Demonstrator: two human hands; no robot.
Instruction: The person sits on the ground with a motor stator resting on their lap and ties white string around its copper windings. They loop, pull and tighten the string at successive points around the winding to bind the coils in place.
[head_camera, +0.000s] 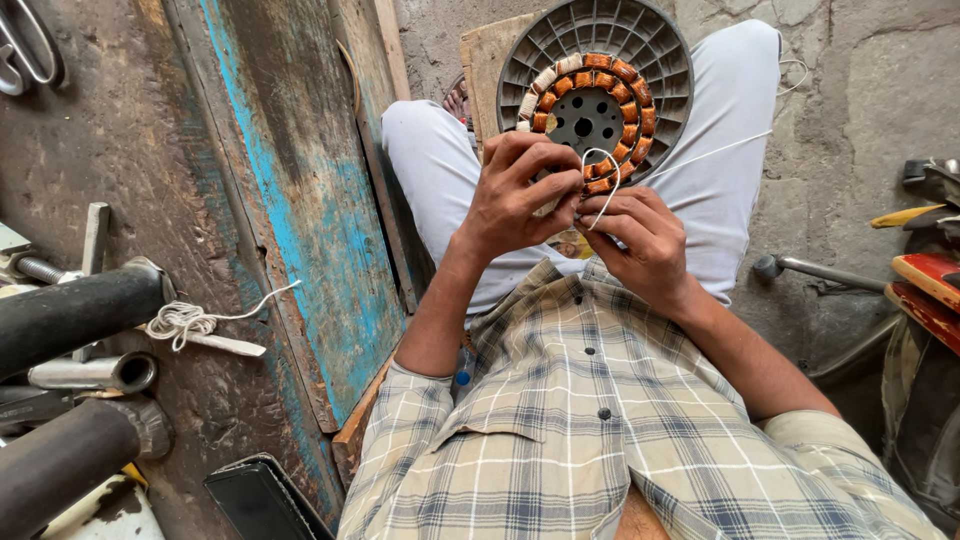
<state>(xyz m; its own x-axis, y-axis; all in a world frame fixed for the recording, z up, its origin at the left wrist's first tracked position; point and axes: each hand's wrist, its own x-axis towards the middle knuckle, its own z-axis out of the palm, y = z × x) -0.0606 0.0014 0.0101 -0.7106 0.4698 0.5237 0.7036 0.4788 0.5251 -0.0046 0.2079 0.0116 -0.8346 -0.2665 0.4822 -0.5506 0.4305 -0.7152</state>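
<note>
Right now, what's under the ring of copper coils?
The ring of copper coils sits on a grey ribbed round plate with a holed hub at centre. Both hands, left hand and right hand, cover the ring's near edge, so that part is hidden.

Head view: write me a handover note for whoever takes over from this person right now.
Left hand: grips the near rim of the round grey slotted disc with a ring of copper-coloured coils, propped on the lap.
Right hand: pinches a white cord looped at the nearest coils.
Done: coils on the ring's upper left show white wrapping.
Left: the rest look bare copper.
Nearby: a bundle of white string on the worn wooden board.
</note>
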